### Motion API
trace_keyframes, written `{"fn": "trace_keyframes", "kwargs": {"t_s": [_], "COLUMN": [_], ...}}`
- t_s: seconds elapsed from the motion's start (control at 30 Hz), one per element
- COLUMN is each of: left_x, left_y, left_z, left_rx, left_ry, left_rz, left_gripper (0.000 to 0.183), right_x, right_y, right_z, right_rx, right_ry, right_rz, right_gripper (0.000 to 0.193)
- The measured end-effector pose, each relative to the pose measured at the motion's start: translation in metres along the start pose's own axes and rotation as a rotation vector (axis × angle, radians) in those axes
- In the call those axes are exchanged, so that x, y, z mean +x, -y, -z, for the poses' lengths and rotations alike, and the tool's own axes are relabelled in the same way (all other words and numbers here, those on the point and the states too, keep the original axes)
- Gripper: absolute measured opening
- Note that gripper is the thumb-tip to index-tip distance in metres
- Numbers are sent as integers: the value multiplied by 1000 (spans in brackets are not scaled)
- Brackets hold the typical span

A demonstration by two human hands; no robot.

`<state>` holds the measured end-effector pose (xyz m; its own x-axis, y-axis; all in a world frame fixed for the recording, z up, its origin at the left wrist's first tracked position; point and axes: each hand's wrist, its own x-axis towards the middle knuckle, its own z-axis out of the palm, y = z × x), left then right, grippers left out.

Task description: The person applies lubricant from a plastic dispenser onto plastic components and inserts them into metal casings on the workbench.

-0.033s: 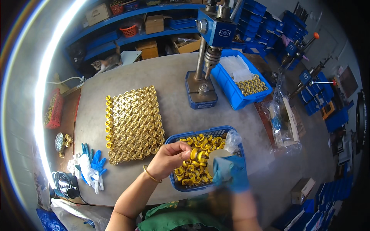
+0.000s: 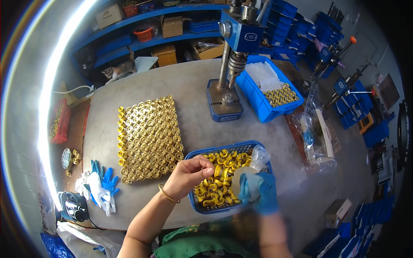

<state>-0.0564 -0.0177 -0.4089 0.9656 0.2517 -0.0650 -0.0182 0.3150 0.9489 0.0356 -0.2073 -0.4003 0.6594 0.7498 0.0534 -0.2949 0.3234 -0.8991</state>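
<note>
A blue mesh basket [image 2: 195, 154] full of yellow plastic rings [image 2: 219, 172] sits at the near edge of the grey table [image 2: 189, 86]. My left hand [image 2: 187, 176], bare with a thin gold bangle, is inside the basket, its fingertips pinched on the yellow rings. My right hand [image 2: 260, 193] wears a blue glove and is blurred. It rests at the basket's right side, closed on a clear plastic bag [image 2: 258, 158] that stands over the rings.
Left of the basket lies a dense square of brass fittings [image 2: 148, 137]. A blue bench press [image 2: 228, 64] stands at the back, with a blue bin of brass parts [image 2: 271, 92] beside it. Blue and white gloves [image 2: 101, 185] lie at the left, plastic bags [image 2: 316, 133] at the right, and a cat [image 2: 118, 71] sits behind the table.
</note>
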Motion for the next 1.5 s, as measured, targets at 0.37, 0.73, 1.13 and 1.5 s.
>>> {"fn": "trace_keyframes", "kwargs": {"t_s": [0.37, 0.73, 1.13, 1.5], "left_x": [-1, 0, 4, 7], "left_y": [-14, 6, 3, 11], "left_z": [-27, -30, -14, -4], "left_rx": [416, 500, 208, 267], "left_ry": [-82, -170, -139, 37], "left_rz": [-345, -388, -293, -297], "left_gripper": [19, 17, 5, 9], "right_x": [19, 11, 5, 3], "right_y": [14, 1, 2, 7], "right_z": [-14, -14, -1, -1], "right_rx": [-384, -166, -202, -154], "right_ry": [-27, -143, 10, 8], "right_rz": [-256, 20, -15, -102], "right_gripper": [33, 35, 19, 14]}}
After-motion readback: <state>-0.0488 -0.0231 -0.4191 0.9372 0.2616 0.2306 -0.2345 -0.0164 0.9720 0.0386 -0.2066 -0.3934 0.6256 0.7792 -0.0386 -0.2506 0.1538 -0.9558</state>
